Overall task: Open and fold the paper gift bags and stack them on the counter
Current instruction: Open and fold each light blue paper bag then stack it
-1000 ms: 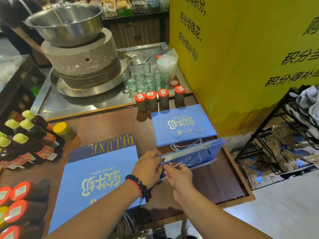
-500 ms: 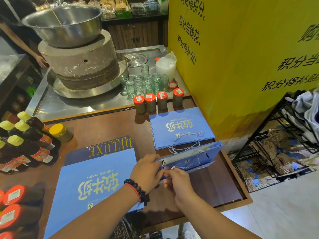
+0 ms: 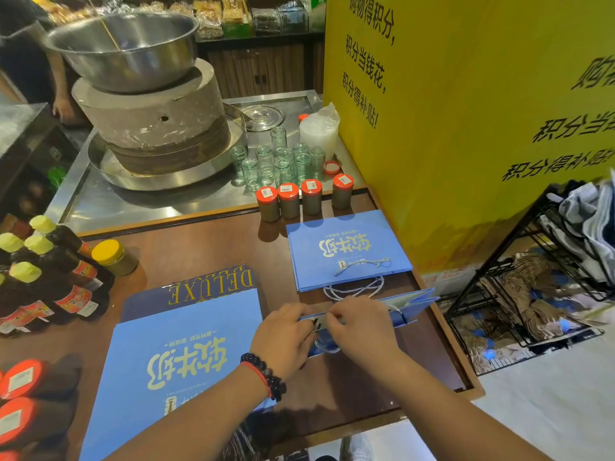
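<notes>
A small blue paper gift bag point(image 3: 411, 306) lies on its side on the brown counter point(image 3: 206, 251), mouth toward me. My left hand point(image 3: 283, 337) grips the bag's near left rim. My right hand point(image 3: 361, 327) pinches the rim beside it, over the cord handle. Behind them a flat stack of small blue bags point(image 3: 346, 247) lies with white cord handles showing. A large flat blue bag point(image 3: 179, 361) lies at the near left, on top of a dark "DELUXE" bag point(image 3: 213, 284).
Four red-capped jars point(image 3: 301, 199) stand behind the stack, with glass jars and a stone mill on a steel tray beyond. Dark sauce bottles point(image 3: 50, 277) crowd the left edge. A yellow board point(image 3: 466, 111) walls the right side, and a black wire rack point(image 3: 532, 271) stands below it.
My right hand has moved up and left along the bag's rim, close to my left hand. The bag's mouth looks narrower and flatter than a second ago.
</notes>
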